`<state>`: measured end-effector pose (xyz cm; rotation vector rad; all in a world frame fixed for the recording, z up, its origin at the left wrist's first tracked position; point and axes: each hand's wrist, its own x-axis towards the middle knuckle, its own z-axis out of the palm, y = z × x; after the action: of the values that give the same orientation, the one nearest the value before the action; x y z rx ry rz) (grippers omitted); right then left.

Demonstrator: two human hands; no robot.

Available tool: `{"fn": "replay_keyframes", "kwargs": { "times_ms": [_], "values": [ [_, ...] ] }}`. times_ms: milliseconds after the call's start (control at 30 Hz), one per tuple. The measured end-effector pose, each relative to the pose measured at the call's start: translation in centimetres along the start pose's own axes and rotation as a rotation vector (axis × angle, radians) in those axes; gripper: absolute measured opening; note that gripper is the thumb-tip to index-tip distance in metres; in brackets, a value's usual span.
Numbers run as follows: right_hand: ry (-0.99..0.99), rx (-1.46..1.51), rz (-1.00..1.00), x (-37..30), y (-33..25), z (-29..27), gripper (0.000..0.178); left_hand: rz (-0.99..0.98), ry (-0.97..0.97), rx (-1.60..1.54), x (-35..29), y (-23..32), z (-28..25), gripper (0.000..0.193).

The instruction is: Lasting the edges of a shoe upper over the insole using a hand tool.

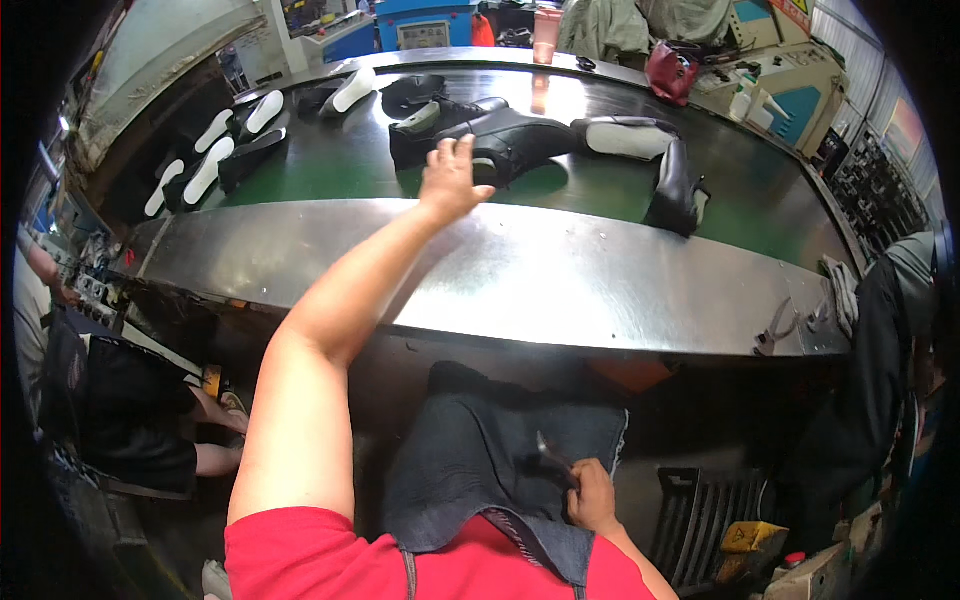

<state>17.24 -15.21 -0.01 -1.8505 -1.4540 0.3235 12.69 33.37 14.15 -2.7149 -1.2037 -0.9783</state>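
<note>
My left hand [455, 182] reaches over the steel edge with its fingers spread, at the near side of a black shoe [515, 140]. Its fingertips overlap the shoe in view; whether they touch it I cannot tell. A second black shoe [420, 125] lies just behind. Down at my lap, my right hand [595, 497] is closed round a slim hand tool [551, 452] with a shiny metal tip; its exact kind is unclear. The tool is over the dark apron [480, 460] on my lap.
Several black shoe uppers with white bottoms [209, 170] lie at left on the green conveyor belt [330, 175]. Another white-bottomed upper [625, 140] and a tilted one [676, 190] are at right. Pliers [776, 328] rest on the steel ledge [560, 280]. A person [120, 400] sits at left.
</note>
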Motion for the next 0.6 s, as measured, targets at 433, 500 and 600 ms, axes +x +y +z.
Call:
{"fn": "replay_keyframes", "kwargs": {
  "times_ms": [433,500,600],
  "values": [
    [-0.108,-0.214,-0.099,1.5,0.1,1.6,0.032,-0.035,-0.483,0.218,8.2,-2.2,0.4,0.116],
    [-0.082,-0.204,-0.098,1.8,-0.2,1.6,0.032,0.064,-0.378,0.282,7.1,-1.7,0.5,0.101],
    [-0.069,-0.222,-0.102,2.1,-0.5,1.4,0.03,0.353,-0.052,0.476,5.4,-0.1,0.1,0.084]
  ]
}}
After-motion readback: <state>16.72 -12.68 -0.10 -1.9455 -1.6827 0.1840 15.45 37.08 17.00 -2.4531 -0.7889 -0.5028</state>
